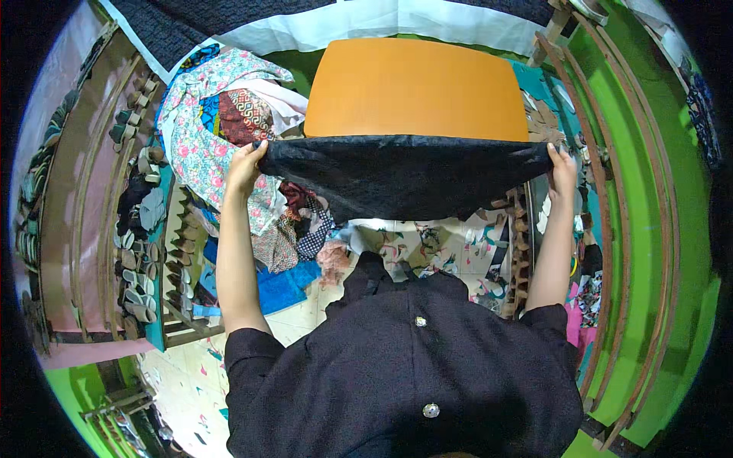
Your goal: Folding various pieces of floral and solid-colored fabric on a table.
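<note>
A black cloth (pixel 405 172) is stretched wide between my two hands, its top edge nearly straight and its lower part sagging. My left hand (pixel 246 164) pinches the cloth's left corner, close to a floral fabric. At the opposite corner, my right hand (pixel 562 169) grips the cloth with thumb and fingers. Just beyond the cloth lies an orange board-like tabletop (pixel 416 88), its near edge hidden by the cloth. Both my arms reach forward.
Left of the tabletop is a heap of patterned fabrics, with a floral cloth (pixel 200 149) on top. Blue cloth (pixel 286 286) and scraps lie on the floor. Shoes line a rack (pixel 137 290) at the left. Wooden rails (pixel 649 191) run along the green wall at right.
</note>
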